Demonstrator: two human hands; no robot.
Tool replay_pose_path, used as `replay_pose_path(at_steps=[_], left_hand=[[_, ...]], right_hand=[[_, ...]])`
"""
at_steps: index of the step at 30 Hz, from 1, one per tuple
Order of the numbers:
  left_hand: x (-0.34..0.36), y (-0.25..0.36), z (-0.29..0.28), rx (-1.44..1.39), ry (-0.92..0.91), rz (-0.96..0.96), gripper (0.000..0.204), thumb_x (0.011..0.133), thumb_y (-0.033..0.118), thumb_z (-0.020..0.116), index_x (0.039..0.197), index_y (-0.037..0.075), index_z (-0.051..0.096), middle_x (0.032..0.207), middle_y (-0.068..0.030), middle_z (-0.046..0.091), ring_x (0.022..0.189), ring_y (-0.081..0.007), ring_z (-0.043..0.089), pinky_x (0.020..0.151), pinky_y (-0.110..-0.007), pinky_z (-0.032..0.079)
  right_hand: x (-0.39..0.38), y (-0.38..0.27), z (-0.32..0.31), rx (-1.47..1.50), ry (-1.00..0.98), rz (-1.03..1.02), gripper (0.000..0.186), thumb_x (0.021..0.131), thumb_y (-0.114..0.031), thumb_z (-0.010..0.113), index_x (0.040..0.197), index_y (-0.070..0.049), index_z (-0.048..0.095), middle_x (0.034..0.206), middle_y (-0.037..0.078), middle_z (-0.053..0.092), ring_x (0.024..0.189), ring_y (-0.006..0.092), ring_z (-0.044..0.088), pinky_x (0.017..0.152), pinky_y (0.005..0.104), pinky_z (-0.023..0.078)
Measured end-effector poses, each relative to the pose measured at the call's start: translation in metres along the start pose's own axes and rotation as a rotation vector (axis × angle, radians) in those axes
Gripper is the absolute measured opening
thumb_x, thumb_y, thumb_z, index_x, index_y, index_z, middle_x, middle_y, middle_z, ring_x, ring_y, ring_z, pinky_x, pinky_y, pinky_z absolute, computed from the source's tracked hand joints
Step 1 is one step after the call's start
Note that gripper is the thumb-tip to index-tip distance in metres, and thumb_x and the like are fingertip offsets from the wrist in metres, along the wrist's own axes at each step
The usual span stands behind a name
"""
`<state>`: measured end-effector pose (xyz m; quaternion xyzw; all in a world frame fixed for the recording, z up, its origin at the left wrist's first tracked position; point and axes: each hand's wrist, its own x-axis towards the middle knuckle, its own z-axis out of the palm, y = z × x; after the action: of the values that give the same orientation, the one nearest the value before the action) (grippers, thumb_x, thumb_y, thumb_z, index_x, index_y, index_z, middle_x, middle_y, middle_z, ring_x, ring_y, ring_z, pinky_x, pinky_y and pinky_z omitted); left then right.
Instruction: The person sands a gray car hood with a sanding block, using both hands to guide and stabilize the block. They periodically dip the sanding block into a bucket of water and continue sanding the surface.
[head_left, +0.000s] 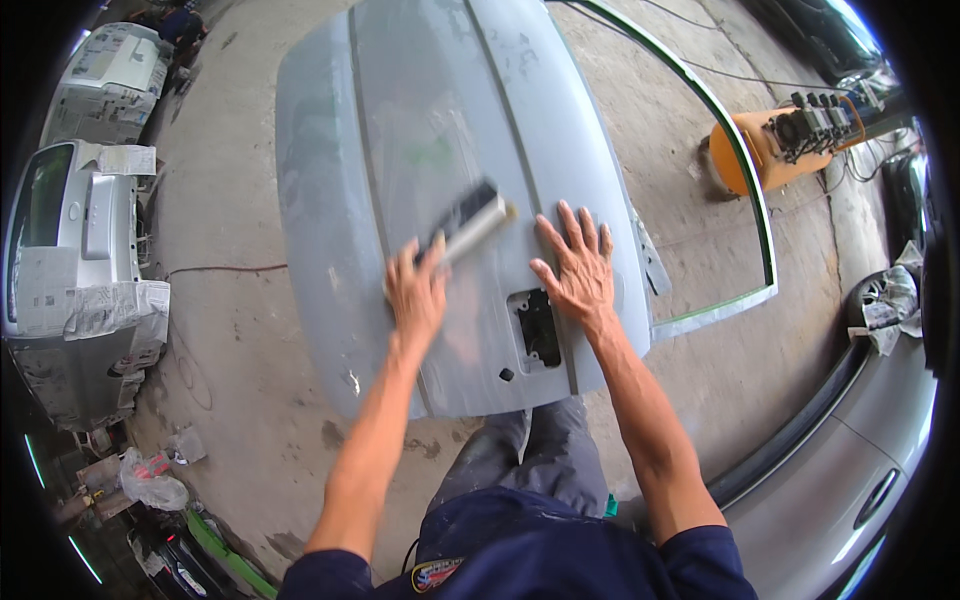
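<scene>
A grey car door panel (325, 190) lies in front of me, its window frame (752, 190) reaching out to the right. Closed around the near end of a long sanding block (470, 225), my left hand (416, 295) is over the middle of the panel. The block is dark on top with a pale side, tilted toward the upper right and blurred. My right hand (580, 270) rests flat on the panel with fingers spread, just above the rectangular handle opening (540, 330). Pale dusty smears and a faint greenish patch (430, 152) mark the surface.
An orange air compressor (770, 150) stands on the concrete floor at the far right. A silver car (850, 450) is at the near right. Paper-masked tailgates (100, 230) line the left, and a thin hose (230, 268) runs along the floor toward the panel.
</scene>
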<state>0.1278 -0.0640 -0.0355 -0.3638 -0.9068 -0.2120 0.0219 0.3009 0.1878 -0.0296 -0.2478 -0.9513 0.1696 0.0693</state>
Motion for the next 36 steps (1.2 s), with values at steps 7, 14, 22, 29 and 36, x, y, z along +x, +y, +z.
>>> replay_pose_path(at_steps=[7, 14, 22, 29, 36], left_hand=[[0.016, 0.026, 0.007, 0.027, 0.034, -0.111, 0.055, 0.104, 0.024, 0.074, 0.158, 0.027, 0.064, 0.15, -0.0185, 0.059, 0.134, -0.0418, 0.055, 0.113, -0.058, 0.045], [0.004, 0.007, -0.003, 0.059, 0.018, -0.03, 0.056, 0.103, 0.022, 0.076, 0.157, 0.028, 0.064, 0.15, -0.0196, 0.059, 0.135, -0.0422, 0.055, 0.114, -0.058, 0.045], [-0.053, 0.04, -0.003, 0.011, 0.033, -0.056, 0.064, 0.102, 0.034, 0.078, 0.162, 0.019, 0.059, 0.125, -0.0223, 0.058, 0.117, -0.0411, 0.057, 0.103, -0.057, 0.048], [0.036, -0.023, 0.015, 0.121, -0.005, 0.134, 0.062, 0.105, 0.048, 0.069, 0.16, 0.021, 0.063, 0.113, -0.0177, 0.057, 0.106, -0.0375, 0.058, 0.098, -0.051, 0.048], [0.202, -0.067, 0.004, 0.142, -0.013, 0.335, 0.073, 0.1, 0.056, 0.074, 0.162, 0.023, 0.054, 0.118, -0.013, 0.061, 0.115, -0.0347, 0.062, 0.1, -0.051, 0.053]], right_hand=[[0.001, -0.003, -0.002, -0.033, -0.016, -0.004, 0.079, 0.103, -0.079, 0.049, 0.169, -0.035, 0.047, 0.183, 0.002, 0.029, 0.169, 0.0342, 0.022, 0.138, 0.061, 0.01], [0.0, -0.001, 0.002, -0.003, 0.037, -0.02, 0.082, 0.102, -0.081, 0.049, 0.169, -0.034, 0.047, 0.182, 0.003, 0.03, 0.169, 0.0344, 0.022, 0.138, 0.0616, 0.011], [0.003, -0.003, -0.004, -0.011, 0.022, -0.03, 0.083, 0.101, -0.082, 0.049, 0.169, -0.034, 0.048, 0.182, 0.004, 0.03, 0.169, 0.0352, 0.022, 0.138, 0.0614, 0.01], [0.002, -0.001, 0.0, 0.019, 0.023, -0.007, 0.082, 0.1, -0.081, 0.053, 0.166, -0.033, 0.052, 0.18, 0.005, 0.034, 0.167, 0.0364, 0.026, 0.137, 0.0632, 0.013], [0.003, 0.0, 0.003, -0.006, -0.006, 0.01, 0.087, 0.097, -0.088, 0.049, 0.166, -0.036, 0.051, 0.181, 0.001, 0.033, 0.169, 0.0317, 0.023, 0.14, 0.0589, 0.01]])
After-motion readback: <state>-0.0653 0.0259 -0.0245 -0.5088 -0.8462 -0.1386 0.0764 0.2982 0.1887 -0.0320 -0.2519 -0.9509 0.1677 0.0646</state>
